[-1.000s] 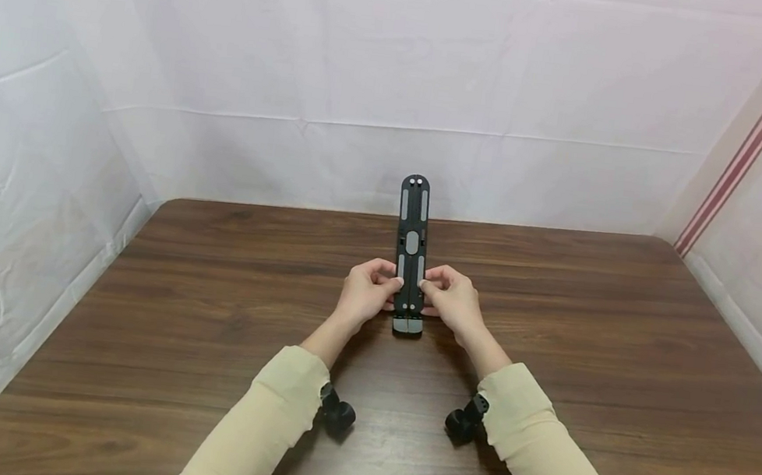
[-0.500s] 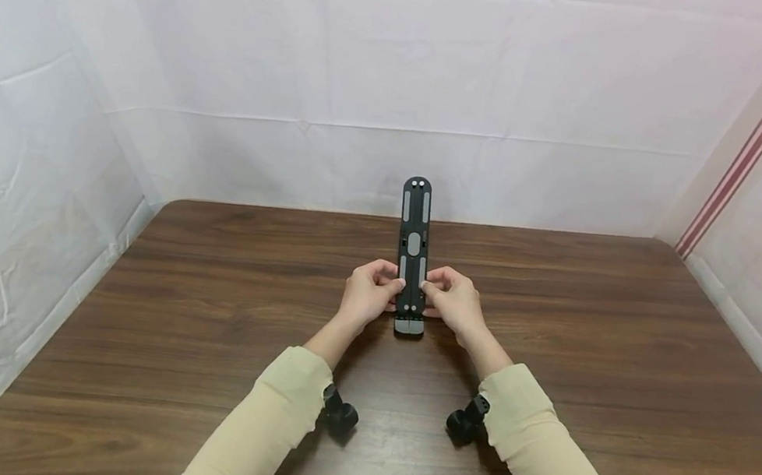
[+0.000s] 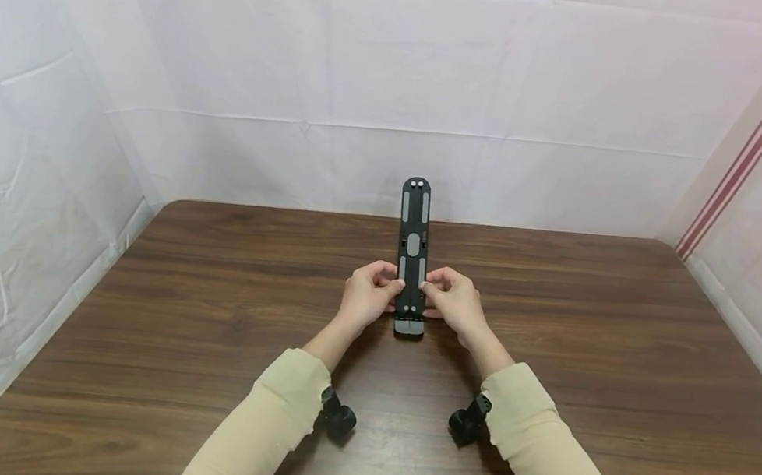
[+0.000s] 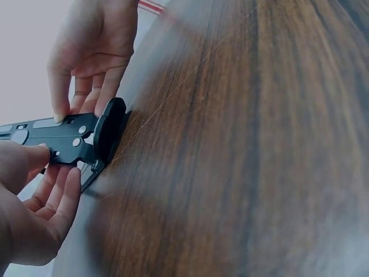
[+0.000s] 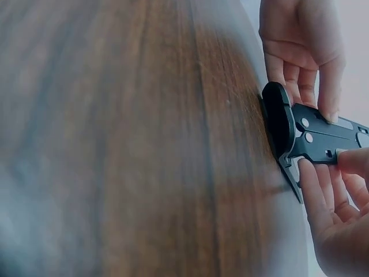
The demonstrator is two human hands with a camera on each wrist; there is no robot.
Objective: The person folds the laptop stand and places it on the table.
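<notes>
Dark wood-grain tabletop point(image 3: 204, 303), white sheeting behind. Slim black plastic folding stand with grey pads point(image 3: 412, 257) upright at centre, long axis vertical; pinched low between left hand point(image 3: 366, 295) and right hand point(image 3: 456, 302), equally near.

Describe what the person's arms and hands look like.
Both arms wear long cream sleeves, the left sleeve and the right sleeve, ending at the wrists. A small black camera is strapped under each wrist: left camera, right camera. The left hand and right hand are bare, with no rings or gloves visible.
</notes>
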